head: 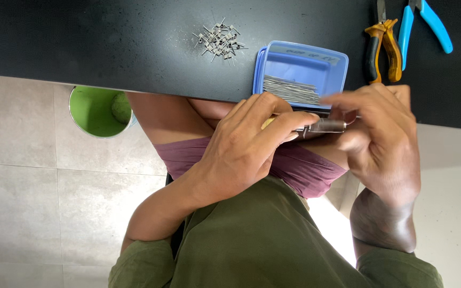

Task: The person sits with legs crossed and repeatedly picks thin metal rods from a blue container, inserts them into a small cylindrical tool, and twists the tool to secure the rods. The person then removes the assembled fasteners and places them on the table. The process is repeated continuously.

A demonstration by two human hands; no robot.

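My left hand (246,141) is wrapped around a small pair of pliers (324,126) with metal jaws; a bit of yellow handle shows between the fingers. My right hand (382,133) meets it from the right, fingers pinched at the jaw end. Whatever sits in the jaws is hidden by the fingers. Both hands are held over my lap at the table's near edge. Just beyond them lies a blue plastic tray (332,61) holding a bundle of straight thin wire pieces (292,89). A small pile of bent wire pieces (221,41) lies on the black table (108,42).
Yellow-handled pliers (384,50) and blue-handled cutters (428,24) lie at the table's far right. A green bucket (98,111) stands on the tiled floor (28,186) under the table edge, left of my knees.
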